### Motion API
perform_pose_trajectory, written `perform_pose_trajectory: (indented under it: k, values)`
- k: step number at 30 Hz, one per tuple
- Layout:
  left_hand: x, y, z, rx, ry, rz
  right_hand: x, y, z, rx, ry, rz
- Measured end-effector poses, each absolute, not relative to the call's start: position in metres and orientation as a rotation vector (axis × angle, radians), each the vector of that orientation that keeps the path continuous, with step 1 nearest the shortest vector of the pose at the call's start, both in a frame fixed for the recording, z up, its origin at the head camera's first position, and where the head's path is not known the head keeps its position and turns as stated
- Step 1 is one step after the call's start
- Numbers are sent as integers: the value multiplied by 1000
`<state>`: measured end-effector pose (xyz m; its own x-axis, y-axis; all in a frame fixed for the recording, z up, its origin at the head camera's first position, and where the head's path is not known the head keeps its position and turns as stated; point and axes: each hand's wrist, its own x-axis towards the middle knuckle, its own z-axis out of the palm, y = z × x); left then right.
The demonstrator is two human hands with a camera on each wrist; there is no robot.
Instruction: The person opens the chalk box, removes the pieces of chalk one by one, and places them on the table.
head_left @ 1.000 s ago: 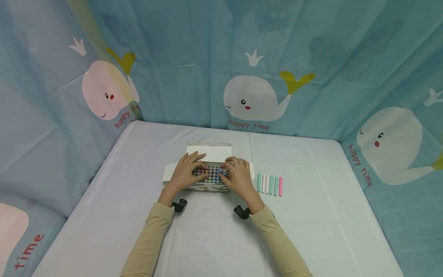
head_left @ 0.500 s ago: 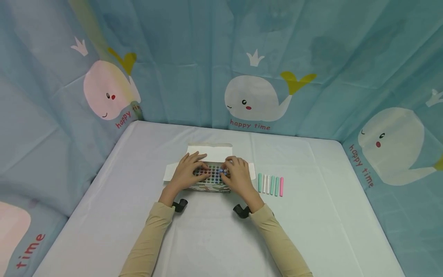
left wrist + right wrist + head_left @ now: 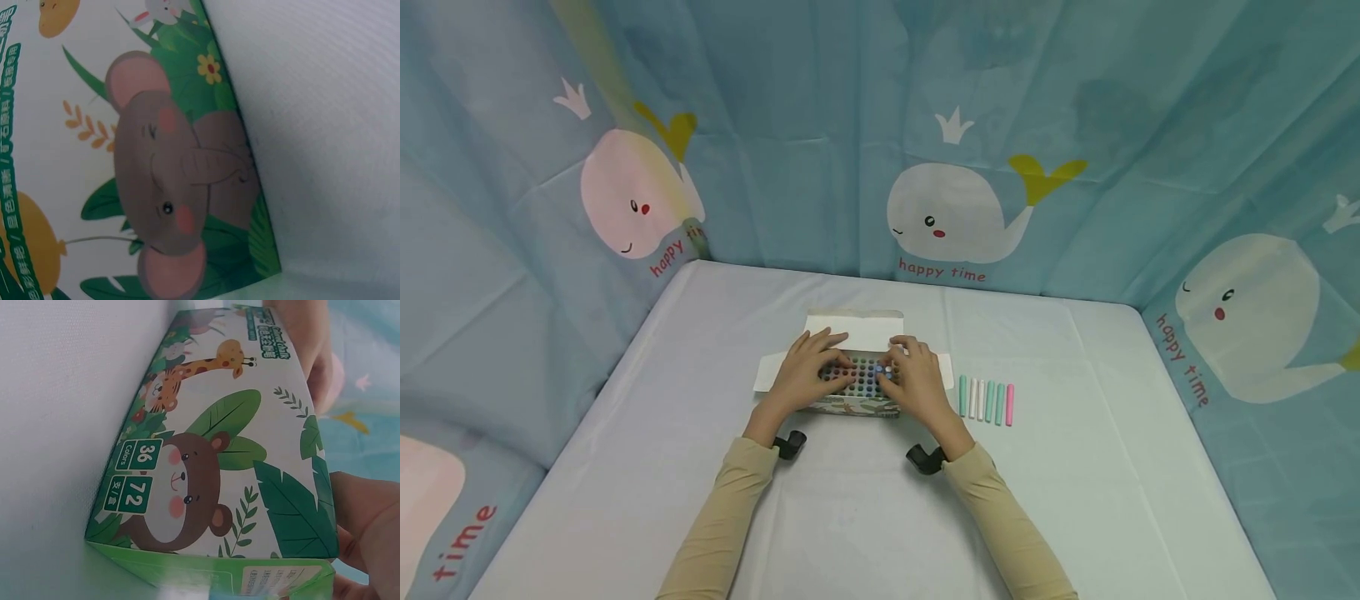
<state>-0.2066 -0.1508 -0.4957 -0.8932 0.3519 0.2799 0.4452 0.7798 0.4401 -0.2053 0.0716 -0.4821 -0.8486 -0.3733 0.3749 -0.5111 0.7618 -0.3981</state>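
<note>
An opened chalk box (image 3: 853, 406) stands in the middle of the table, packed with upright chalk sticks (image 3: 861, 379) whose coloured tops show. My left hand (image 3: 800, 372) rests over its left part, thumb and forefinger spread above the tops. At the right part, my right hand (image 3: 921, 382) pinches at blue chalk (image 3: 879, 369) with thumb and forefinger; the palm hides the box's right end. The left wrist view shows the printed elephant (image 3: 162, 169) on the box front. In the right wrist view, the printed bear (image 3: 181, 490) faces the camera and my right hand (image 3: 375, 525) is over the top edge.
The white lid flap (image 3: 853, 331) lies folded back behind the box, with side flaps out left and right. Right of the box lies a row of loose chalk: green (image 3: 962, 396), white (image 3: 977, 398) and pink (image 3: 1010, 405) sticks. A whale-print curtain (image 3: 820, 167) surrounds the table.
Both hands stay almost in place over the box. The right hand's fingers shift very slightly; the whole view drifts a little.
</note>
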Motion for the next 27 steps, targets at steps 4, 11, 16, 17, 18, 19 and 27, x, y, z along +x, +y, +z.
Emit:
perform_pose_trajectory:
  k: [4, 11, 16, 17, 18, 19, 27]
  values:
    - [-206, -151, -496, -637, -2782, -755, -206, 72, -482, 677, -2641, 829]
    - [-206, -150, -496, -638, -2775, -744, -208, 72, -480, 707, -2546, 1009]
    - [-206, -150, -495, -644, -2763, -743, -208, 73, -477, 708, -2500, 1128]
    - [-206, -150, -495, -647, -2761, -745, -208, 73, -477, 701, -2494, 1152]
    - [-206, -150, -495, -648, -2759, -745, -208, 74, -476, 694, -2490, 1169]
    - [-206, -150, -495, -648, -2758, -747, -208, 75, -476, 687, -2484, 1189]
    - [-206, -151, -497, -647, -2767, -738, -205, 85, -467, 692, -2380, 1305]
